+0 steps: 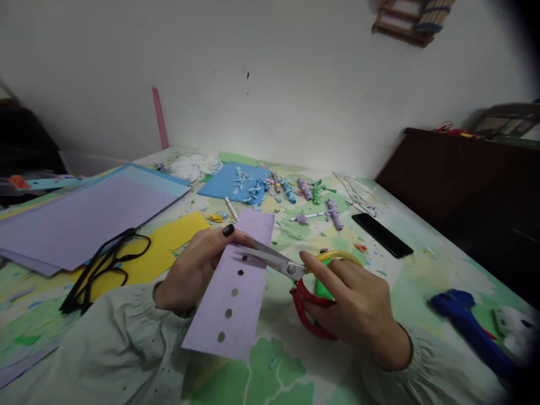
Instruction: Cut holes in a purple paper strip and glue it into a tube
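Observation:
My left hand [194,267] is closed on the left edge of a lilac paper strip [236,304], thumb on top, holding it above the table. Several small holes run in a row down the strip. My right hand [350,304] grips scissors [291,270] with red and yellow handles. The steel blades are parted and bite into the strip from its right edge, just above the top hole. Both sleeves are pale green.
A large lilac sheet [84,216], a yellow sheet [169,242] and black glasses [105,267] lie left. Farther back are a blue sheet [228,180], paper scraps, rolled paper pieces [333,214] and a pen [231,208]. A black phone [382,235] and blue tool [468,326] lie right.

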Motion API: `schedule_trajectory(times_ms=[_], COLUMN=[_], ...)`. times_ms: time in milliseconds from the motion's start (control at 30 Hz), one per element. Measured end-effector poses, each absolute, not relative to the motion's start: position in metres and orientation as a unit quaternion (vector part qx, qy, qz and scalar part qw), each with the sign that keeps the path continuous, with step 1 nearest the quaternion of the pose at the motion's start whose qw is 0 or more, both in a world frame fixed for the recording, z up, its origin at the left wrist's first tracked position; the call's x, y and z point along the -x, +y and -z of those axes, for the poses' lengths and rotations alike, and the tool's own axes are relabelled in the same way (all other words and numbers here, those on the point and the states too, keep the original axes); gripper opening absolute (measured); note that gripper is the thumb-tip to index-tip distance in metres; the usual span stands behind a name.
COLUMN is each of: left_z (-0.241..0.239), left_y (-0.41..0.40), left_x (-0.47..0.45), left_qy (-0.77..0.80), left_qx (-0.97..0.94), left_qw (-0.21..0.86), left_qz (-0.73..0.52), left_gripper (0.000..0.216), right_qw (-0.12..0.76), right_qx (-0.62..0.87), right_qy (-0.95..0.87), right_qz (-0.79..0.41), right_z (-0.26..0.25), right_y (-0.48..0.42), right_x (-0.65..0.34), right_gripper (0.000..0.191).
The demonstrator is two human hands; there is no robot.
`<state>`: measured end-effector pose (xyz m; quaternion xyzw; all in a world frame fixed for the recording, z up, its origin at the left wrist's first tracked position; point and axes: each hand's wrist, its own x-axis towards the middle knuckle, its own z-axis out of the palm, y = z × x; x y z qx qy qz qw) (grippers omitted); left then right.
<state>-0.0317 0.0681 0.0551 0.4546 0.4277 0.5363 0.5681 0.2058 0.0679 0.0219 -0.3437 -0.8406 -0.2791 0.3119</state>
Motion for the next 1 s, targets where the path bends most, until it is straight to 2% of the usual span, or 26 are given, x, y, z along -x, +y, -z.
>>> schedule_trajectory(times_ms=[133,267,400,600,733,1000], left_z=[-0.052,-0.049,-0.048,-0.05,-0.049,-0.047], left_y=[0.071,0.075,0.075,0.073,0.072,0.071], left_x=[0.035,0.04,0.04,0.037,0.036,0.037], left_qy=[0.442,0.462,0.458,0.446,0.461,0.472], left_qx=[-0.48,-0.524,-0.552,-0.591,-0.58,-0.601], left_qw=[0.519,0.475,0.457,0.484,0.482,0.446], left_qz=[-0.552,-0.535,-0.527,-0.466,-0.467,-0.466], left_gripper=[0.033,0.013,0.024,0.034,0.041,0.043], right_qw=[0.295,0.3,0.288,0.231,0.225,0.221], right_qx=[0.349,0.356,0.358,0.334,0.294,0.285], right_qy=[-0.849,-0.866,-0.884,-0.905,-0.915,-0.915], right_qz=[0.266,0.182,0.09,0.124,0.158,0.178], right_z=[-0.017,-0.023,-0.039,-0.05,-0.049,-0.047], right_y=[0.072,0.075,0.077,0.083,0.087,0.09], right_x=[-0.21,-0.214,-0.22,-0.227,-0.231,-0.237], right_gripper=[0.035,0.038,0.036,0.039,0.03,0.032])
